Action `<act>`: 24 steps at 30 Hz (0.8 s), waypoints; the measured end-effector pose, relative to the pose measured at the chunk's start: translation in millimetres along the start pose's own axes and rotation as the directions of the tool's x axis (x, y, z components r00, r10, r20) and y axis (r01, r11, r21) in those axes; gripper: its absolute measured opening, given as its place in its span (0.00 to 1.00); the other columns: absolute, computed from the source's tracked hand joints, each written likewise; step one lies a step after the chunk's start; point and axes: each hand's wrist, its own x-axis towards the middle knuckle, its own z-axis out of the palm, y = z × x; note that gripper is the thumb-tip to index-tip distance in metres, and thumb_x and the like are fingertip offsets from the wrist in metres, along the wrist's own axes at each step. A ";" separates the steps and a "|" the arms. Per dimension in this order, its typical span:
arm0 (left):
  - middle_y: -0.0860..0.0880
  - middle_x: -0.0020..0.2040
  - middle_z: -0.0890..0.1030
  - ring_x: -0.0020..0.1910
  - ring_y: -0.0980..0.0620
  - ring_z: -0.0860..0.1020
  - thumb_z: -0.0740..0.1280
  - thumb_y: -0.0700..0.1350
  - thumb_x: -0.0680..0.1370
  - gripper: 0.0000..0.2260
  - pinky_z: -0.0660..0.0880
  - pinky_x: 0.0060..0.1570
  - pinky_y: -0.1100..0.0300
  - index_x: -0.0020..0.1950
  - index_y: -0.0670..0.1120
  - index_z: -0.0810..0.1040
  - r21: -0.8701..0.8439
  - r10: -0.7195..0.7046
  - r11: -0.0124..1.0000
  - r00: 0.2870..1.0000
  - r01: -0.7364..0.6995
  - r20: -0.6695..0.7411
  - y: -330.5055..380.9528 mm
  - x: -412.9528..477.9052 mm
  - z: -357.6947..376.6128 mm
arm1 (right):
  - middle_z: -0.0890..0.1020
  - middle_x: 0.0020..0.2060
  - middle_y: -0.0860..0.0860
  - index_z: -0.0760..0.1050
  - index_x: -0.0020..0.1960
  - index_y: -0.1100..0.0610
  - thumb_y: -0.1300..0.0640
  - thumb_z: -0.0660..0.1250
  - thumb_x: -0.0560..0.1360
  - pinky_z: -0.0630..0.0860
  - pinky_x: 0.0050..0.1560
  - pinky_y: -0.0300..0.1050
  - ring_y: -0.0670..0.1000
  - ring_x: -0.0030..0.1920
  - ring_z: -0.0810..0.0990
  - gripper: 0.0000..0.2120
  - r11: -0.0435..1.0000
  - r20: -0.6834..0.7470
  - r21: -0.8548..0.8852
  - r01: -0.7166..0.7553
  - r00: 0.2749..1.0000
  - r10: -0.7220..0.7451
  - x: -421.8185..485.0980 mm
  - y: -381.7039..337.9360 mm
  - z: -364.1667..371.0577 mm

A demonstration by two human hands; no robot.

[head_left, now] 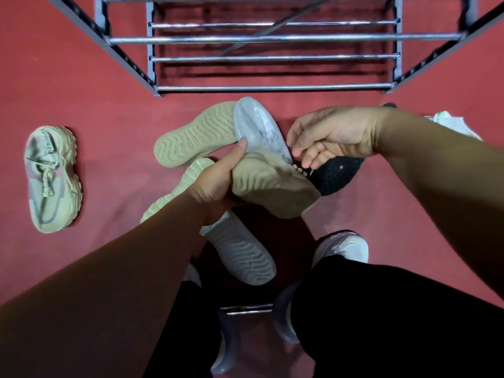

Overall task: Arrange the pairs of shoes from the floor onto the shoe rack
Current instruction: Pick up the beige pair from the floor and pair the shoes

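Observation:
My left hand grips a black knit shoe with a tan sole, held sole-up, my thumb pressing a grey insole that sticks out of it. My right hand hovers over the shoe's laces with loosely curled fingers, holding nothing I can see. Behind them a matching tan sole lies sole-up on the floor. A chunky beige sneaker sits alone at the left. Under my left arm another chunky beige sneaker shows partly. A white-soled shoe lies below. The metal shoe rack stands ahead with bare bars.
Red floor spreads all round. My own feet in pale shoes and black trousers fill the bottom right. A white and green shoe pokes out behind my right forearm. A metal stool bar lies under me.

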 end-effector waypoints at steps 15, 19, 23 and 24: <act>0.45 0.38 0.83 0.31 0.51 0.83 0.58 0.65 0.81 0.25 0.80 0.28 0.60 0.50 0.45 0.82 -0.493 -0.039 0.869 0.986 -0.045 -0.159 33.5 -12.9 -54.5 | 0.81 0.65 0.45 0.63 0.79 0.47 0.39 0.80 0.61 0.75 0.69 0.50 0.47 0.64 0.81 0.51 0.980 0.040 -0.148 0.132 0.991 -0.127 31.2 -16.2 83.2; 0.51 0.30 0.72 0.25 0.55 0.66 0.67 0.63 0.78 0.20 0.61 0.22 0.65 0.34 0.50 0.81 -0.381 -0.014 0.917 0.945 -0.118 -0.327 19.8 -12.1 -65.3 | 0.85 0.60 0.51 0.77 0.68 0.55 0.52 0.77 0.69 0.75 0.69 0.53 0.51 0.62 0.83 0.29 0.988 -0.054 0.118 0.101 0.994 -0.095 44.2 -26.1 106.0; 0.45 0.53 0.82 0.47 0.43 0.81 0.67 0.63 0.78 0.24 0.75 0.48 0.54 0.61 0.44 0.83 -0.279 -0.027 0.959 0.972 -0.041 -0.235 -4.4 -20.3 -73.9 | 0.87 0.56 0.55 0.79 0.64 0.60 0.61 0.70 0.80 0.80 0.64 0.50 0.53 0.58 0.86 0.12 0.957 -0.042 0.247 0.152 0.988 -0.146 61.4 -27.5 122.2; 0.44 0.63 0.82 0.60 0.42 0.81 0.65 0.60 0.80 0.25 0.75 0.59 0.48 0.68 0.44 0.79 -0.331 -0.031 0.944 0.989 -0.019 -0.147 -9.4 -22.8 -75.3 | 0.87 0.56 0.56 0.79 0.64 0.60 0.61 0.69 0.81 0.81 0.62 0.50 0.53 0.58 0.86 0.12 0.950 -0.028 0.261 0.170 0.985 -0.168 66.8 -27.8 125.8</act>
